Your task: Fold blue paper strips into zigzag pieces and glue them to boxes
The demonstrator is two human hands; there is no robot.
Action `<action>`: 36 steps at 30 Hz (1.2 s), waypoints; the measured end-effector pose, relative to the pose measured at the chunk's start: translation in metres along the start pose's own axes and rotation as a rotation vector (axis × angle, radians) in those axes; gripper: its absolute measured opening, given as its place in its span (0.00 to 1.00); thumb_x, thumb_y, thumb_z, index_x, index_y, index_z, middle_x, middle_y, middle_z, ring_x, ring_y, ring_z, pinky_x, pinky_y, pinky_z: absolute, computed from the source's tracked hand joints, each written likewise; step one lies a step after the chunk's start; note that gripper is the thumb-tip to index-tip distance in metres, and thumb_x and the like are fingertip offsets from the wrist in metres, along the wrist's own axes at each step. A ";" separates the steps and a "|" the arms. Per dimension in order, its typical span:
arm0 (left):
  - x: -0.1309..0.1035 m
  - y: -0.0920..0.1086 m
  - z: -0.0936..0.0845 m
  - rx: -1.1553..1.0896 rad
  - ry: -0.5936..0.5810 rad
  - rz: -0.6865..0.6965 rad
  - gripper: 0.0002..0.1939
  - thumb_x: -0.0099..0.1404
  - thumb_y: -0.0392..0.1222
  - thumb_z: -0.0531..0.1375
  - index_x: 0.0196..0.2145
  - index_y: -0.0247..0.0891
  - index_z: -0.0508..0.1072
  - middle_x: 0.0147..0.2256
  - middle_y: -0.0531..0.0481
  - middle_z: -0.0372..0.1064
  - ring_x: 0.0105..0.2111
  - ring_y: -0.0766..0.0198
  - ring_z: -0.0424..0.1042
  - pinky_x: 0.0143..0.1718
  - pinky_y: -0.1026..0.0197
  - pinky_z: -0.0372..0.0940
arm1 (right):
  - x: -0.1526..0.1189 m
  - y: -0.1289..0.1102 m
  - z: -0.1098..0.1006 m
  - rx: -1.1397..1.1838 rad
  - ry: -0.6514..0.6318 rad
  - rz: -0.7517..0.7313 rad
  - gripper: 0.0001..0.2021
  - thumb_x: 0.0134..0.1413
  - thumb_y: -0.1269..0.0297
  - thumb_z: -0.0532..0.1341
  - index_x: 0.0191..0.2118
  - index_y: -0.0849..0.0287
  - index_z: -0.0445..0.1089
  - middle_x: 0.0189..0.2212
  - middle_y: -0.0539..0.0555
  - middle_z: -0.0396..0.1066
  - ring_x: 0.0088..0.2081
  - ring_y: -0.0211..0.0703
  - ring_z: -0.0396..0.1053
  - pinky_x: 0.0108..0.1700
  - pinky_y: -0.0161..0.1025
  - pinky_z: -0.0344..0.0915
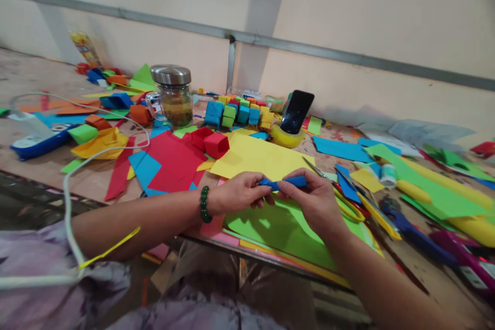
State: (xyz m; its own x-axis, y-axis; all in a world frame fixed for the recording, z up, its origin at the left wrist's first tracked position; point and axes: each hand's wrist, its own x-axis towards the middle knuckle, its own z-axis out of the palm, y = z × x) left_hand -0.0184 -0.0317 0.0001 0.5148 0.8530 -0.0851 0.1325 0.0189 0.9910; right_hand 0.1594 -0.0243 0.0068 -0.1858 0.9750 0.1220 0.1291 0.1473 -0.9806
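The left hand (249, 191) and the right hand (315, 198) are meeting over the near part of the surface (332, 136), holding one small blue piece (297, 181) between them. It is showing as a narrow, flat-sided strip, plain deep blue, lying nearly level; it is probably folded paper, though blur is hiding any creases. The left grip is pinching it near its left end between thumb and fingers, while the right grip is pressing a thumb near its middle, leaving the right end showing past the thumb. Beneath the hands, a green sheet (266, 229) is lying close to the edge, and a yellow sheet (255, 157) is spreading out behind. Red paper boxes (216, 145) are sitting beyond the left hand, and yellow-handled scissors (350, 208) are resting just beside the right one. A dark phone (297, 112) is leaning farther back.
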 end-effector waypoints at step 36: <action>-0.003 -0.010 0.012 0.742 0.240 0.266 0.10 0.68 0.37 0.44 0.30 0.38 0.60 0.27 0.52 0.61 0.27 0.64 0.59 0.31 0.61 0.57 | -0.014 0.011 0.011 -1.136 0.146 -0.858 0.06 0.54 0.68 0.59 0.27 0.59 0.71 0.21 0.50 0.72 0.23 0.36 0.69 0.25 0.32 0.57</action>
State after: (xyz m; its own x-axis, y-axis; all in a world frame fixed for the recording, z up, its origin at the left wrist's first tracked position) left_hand -0.0107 -0.0408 -0.0108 0.4241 0.8702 0.2510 0.5998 -0.4775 0.6421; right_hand 0.1523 -0.0382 -0.0075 -0.5128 0.5151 0.6868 0.7387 0.6724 0.0472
